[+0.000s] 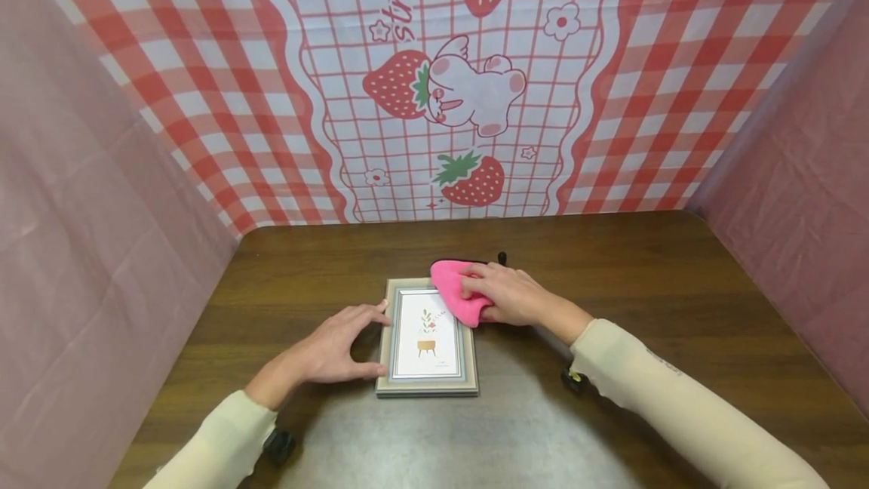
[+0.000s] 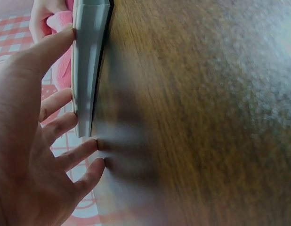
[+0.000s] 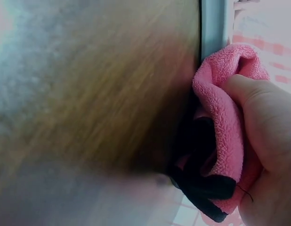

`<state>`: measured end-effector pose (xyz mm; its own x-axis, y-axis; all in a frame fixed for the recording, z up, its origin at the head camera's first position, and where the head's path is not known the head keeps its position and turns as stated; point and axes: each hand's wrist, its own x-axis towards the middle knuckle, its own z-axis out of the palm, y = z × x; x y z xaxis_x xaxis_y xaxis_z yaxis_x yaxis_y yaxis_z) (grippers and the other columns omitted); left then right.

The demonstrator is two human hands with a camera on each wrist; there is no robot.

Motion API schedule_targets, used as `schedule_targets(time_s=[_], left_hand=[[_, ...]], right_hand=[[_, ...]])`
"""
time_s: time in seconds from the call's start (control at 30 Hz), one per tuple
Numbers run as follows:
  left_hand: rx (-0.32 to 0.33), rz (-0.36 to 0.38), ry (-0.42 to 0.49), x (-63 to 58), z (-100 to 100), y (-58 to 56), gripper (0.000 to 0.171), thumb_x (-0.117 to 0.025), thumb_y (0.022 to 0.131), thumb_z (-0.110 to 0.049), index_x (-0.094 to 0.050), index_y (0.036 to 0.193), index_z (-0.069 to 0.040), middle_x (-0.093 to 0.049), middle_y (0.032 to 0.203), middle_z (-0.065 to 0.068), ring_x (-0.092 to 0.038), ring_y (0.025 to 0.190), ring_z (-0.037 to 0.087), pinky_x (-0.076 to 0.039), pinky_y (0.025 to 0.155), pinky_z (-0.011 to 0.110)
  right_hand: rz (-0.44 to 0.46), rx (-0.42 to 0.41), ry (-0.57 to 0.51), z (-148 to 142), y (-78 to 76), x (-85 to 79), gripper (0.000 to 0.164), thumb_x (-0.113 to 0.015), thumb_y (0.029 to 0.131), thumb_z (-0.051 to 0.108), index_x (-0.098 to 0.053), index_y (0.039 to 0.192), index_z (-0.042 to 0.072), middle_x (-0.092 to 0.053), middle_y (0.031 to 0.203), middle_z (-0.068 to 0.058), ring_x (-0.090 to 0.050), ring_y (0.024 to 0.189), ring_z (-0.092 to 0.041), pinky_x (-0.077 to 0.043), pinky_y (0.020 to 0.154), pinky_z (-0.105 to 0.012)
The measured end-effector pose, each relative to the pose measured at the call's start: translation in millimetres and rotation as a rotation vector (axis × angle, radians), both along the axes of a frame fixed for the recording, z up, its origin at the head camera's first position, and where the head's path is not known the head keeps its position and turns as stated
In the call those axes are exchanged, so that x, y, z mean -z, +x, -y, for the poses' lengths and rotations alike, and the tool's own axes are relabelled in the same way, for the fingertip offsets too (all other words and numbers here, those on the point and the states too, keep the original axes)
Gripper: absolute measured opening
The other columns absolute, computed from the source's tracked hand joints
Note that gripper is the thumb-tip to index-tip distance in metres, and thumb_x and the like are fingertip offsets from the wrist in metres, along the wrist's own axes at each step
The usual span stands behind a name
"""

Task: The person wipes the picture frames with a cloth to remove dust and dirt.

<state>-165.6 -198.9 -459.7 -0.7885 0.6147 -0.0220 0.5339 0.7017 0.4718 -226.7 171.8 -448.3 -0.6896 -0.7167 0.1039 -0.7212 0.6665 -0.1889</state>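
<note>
A picture frame (image 1: 428, 387) lies flat on the wooden table, showing a print of a potted plant. At its left edge is my left hand (image 1: 336, 345), thumb and fingers spread. In the left wrist view the thumb and two fingertips touch the side of the frame (image 2: 86, 61), while the other fingertips reach down by the tabletop. My right hand (image 1: 512, 294) grips a bunched pink cloth (image 1: 453, 289) over the frame's upper right corner. The right wrist view shows the thumb pressed into the fluffy cloth (image 3: 228, 127), which has black trim; the fingers are hidden behind it.
The dark wooden table (image 1: 305, 262) ends at a checked strawberry-print curtain (image 1: 271, 134) at the back. Pink cloth walls stand at the left (image 1: 95, 195) and the right (image 1: 787, 187). A small black tip (image 1: 502, 256) shows beyond my right hand.
</note>
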Motion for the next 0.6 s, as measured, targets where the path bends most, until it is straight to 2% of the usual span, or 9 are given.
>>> schedule_targets(time_s=[0.3,0.6], left_hand=[[0.014,-0.007,0.025,1.9,-1,0.2,0.069,-0.092,0.092,-0.046,-0.064,0.147,-0.013,-0.052,0.175,0.019,-0.054,0.158,0.045,-0.044,0.129,0.068],[0.009,-0.019,0.017,0.8,0,0.7,0.070,-0.093,0.092,-0.046,-0.064,0.147,-0.014,-0.052,0.176,0.017,-0.055,0.158,0.044,-0.044,0.128,0.068]], right_hand=[[0.014,-0.010,0.015,-3,7.3,1.6,0.030,-0.092,0.094,0.022,-0.070,0.115,0.024,-0.064,0.160,-0.013,-0.067,0.128,-0.035,-0.058,0.073,-0.042],[0.023,-0.055,0.050,-4,28.3,0.0,0.035,-0.093,0.094,0.024,-0.070,0.120,0.025,-0.066,0.159,-0.012,-0.067,0.133,-0.036,-0.062,0.074,-0.045]])
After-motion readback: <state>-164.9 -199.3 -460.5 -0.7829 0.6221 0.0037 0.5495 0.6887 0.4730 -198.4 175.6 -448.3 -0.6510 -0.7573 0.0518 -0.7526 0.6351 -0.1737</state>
